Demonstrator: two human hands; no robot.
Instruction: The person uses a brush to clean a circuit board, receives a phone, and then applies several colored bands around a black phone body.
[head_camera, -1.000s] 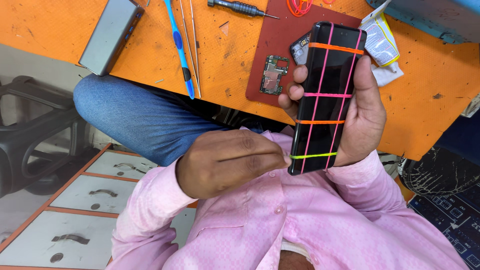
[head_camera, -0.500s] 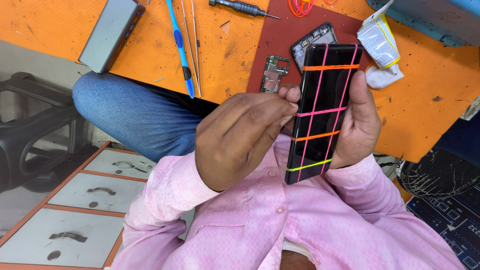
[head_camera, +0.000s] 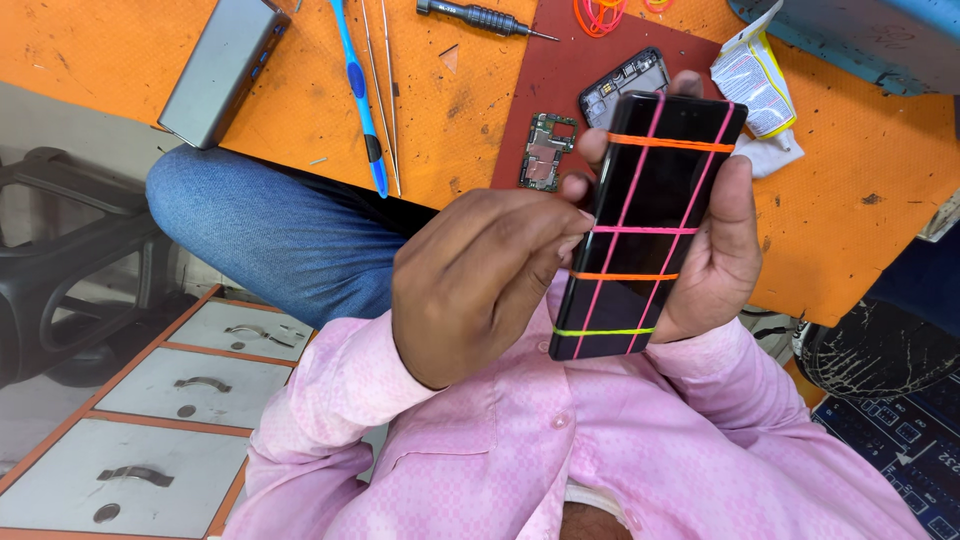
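My right hand (head_camera: 722, 262) holds a black phone (head_camera: 640, 200) upright in front of my chest, thumb on its right edge and fingertips showing above its top. Orange, pink and yellow rubber bands (head_camera: 628, 276) cross the phone in a grid. My left hand (head_camera: 480, 285) is curled beside it, fingertips pinched against the phone's left edge about where a pink band crosses. I cannot tell whether they grip the band itself.
On the orange table (head_camera: 100, 50) lies a red mat (head_camera: 560, 80) with a circuit board (head_camera: 547, 152), an opened phone frame (head_camera: 625, 85) and loose rubber bands (head_camera: 600, 15). A blue tool (head_camera: 358, 95), tweezers (head_camera: 382, 90), a screwdriver (head_camera: 480, 17), a grey box (head_camera: 222, 68) and a white packet (head_camera: 755, 80) lie nearby. Grey drawers (head_camera: 200, 380) are below left.
My left hand has risen from my lap to the phone's left edge. My right hand has lowered the phone slightly and tilted it.
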